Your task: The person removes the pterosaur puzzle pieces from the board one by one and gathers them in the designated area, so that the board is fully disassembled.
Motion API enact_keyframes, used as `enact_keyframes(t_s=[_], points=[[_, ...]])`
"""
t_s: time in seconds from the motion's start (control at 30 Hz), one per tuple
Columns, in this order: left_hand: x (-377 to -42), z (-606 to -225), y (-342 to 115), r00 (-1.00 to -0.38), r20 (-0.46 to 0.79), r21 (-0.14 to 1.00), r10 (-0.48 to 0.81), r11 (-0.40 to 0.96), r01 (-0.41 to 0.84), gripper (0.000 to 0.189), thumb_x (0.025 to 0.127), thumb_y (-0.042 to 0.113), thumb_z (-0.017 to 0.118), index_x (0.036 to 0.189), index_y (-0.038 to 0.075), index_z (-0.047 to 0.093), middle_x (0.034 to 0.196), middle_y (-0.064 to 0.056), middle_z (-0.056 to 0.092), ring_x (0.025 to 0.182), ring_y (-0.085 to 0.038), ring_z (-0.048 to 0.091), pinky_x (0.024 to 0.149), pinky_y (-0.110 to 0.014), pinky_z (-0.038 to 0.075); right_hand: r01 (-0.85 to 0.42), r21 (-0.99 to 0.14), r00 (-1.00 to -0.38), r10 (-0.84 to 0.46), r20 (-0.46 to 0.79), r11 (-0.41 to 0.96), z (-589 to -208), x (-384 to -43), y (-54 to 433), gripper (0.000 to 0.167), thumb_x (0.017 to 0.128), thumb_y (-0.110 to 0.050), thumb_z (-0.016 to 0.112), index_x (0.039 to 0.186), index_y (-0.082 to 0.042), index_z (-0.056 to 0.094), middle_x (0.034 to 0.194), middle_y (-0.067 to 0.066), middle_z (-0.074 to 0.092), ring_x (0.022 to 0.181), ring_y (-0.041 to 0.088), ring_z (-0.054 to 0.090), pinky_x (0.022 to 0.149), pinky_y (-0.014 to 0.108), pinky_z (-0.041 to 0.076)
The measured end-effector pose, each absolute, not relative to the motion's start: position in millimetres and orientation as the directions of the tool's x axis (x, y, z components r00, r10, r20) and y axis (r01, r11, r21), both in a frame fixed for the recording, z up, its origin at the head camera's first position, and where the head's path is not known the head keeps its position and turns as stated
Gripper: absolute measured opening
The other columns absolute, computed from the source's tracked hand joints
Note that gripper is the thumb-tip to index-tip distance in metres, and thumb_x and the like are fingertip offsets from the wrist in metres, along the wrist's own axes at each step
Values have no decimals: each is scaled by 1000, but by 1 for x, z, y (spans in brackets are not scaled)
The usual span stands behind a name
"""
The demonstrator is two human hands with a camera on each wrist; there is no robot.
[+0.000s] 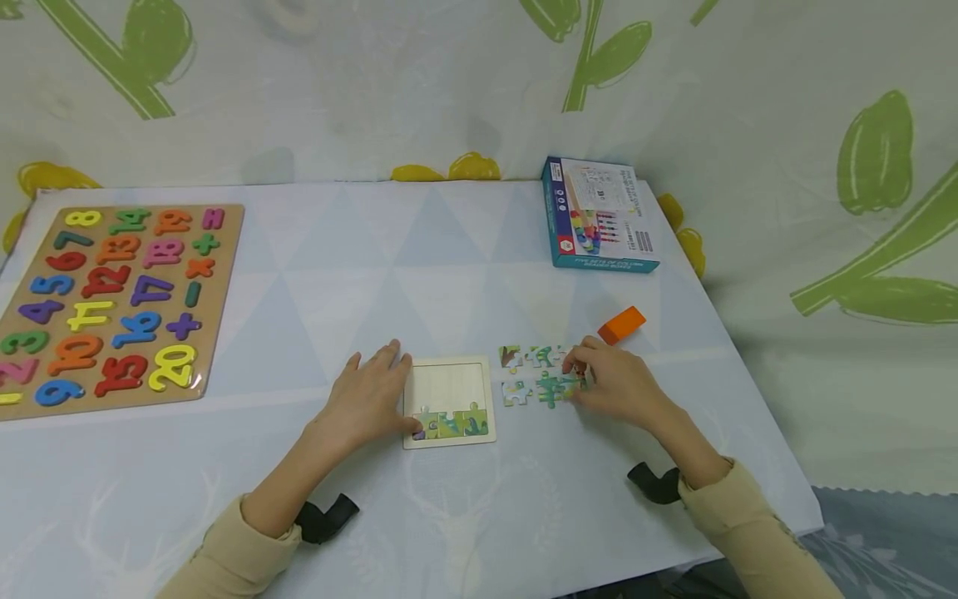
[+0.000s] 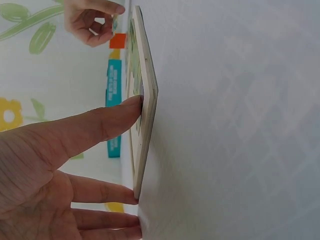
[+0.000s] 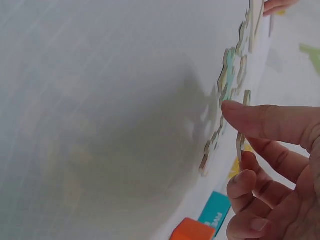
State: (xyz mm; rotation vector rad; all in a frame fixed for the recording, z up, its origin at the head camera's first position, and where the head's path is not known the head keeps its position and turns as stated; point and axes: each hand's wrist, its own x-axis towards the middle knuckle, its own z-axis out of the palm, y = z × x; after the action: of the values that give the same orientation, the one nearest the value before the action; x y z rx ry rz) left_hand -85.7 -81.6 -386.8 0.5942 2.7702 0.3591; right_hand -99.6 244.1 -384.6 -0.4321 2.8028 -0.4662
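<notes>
My left hand point(image 1: 367, 403) rests at the left side of a small wooden puzzle tray point(image 1: 449, 363). Its thumb point(image 2: 117, 117) presses on the near left corner, while its straight fingers touch the tray's edge and the table. Joined puzzle pieces point(image 1: 451, 424) fill the near strip of the tray; bare wood shows above them. To the tray's right, my right hand point(image 1: 617, 383) pinches a puzzle piece point(image 3: 241, 145) between thumb and fingers, held just above the table. Loose puzzle pieces point(image 1: 550, 388) lie in two rows beside and partly under that hand.
An orange block point(image 1: 622, 325) lies just beyond my right hand. Farther back is a blue and white box point(image 1: 602, 215) near the table's right edge. A wooden number board point(image 1: 217, 308) with colourful numerals occupies the left. A patterned curtain point(image 1: 337, 91) hangs behind the table.
</notes>
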Motion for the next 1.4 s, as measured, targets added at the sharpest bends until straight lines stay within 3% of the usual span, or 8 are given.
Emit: enact_keyframes(t_s=[0.5, 1.03, 1.27, 1.4], points=[[-86, -387, -82, -873, -233, 288, 428, 888, 359, 90, 67, 40, 86, 133, -9, 50, 144, -30, 42, 134, -40, 43, 105, -64, 33, -225, -332, -911, -319, -263, 916, -387, -101, 258, 26, 70, -18, 83, 91, -13, 68, 80, -2, 57, 67, 12, 47, 56, 24, 36], [-86, -387, -82, -877, -232, 292, 421, 890, 350, 90, 66, 40, 87, 132, -9, 51, 143, -30, 43, 133, -40, 44, 105, -65, 34, -212, -307, -900, -308, -309, 928, -386, -104, 259, 27, 71, -25, 84, 94, -16, 75, 85, -3, 60, 76, 14, 51, 62, 25, 39], [-85, -386, -84, -874, -229, 302, 428, 885, 354, 90, 67, 40, 86, 133, -9, 50, 144, -29, 42, 135, -40, 42, 105, -65, 33, -303, -326, -913, -371, -171, 896, -384, -98, 244, 34, 69, -34, 85, 96, -14, 76, 88, -1, 62, 70, 11, 50, 57, 21, 39], [-85, -387, -84, -874, -220, 308, 434, 881, 360, 89, 67, 40, 85, 134, -8, 50, 144, -29, 42, 134, -40, 42, 105, -65, 33, -393, -345, -888, -450, -100, 852, -380, -94, 220, 33, 71, -34, 84, 96, -15, 75, 88, -2, 63, 70, 11, 51, 56, 20, 41]])
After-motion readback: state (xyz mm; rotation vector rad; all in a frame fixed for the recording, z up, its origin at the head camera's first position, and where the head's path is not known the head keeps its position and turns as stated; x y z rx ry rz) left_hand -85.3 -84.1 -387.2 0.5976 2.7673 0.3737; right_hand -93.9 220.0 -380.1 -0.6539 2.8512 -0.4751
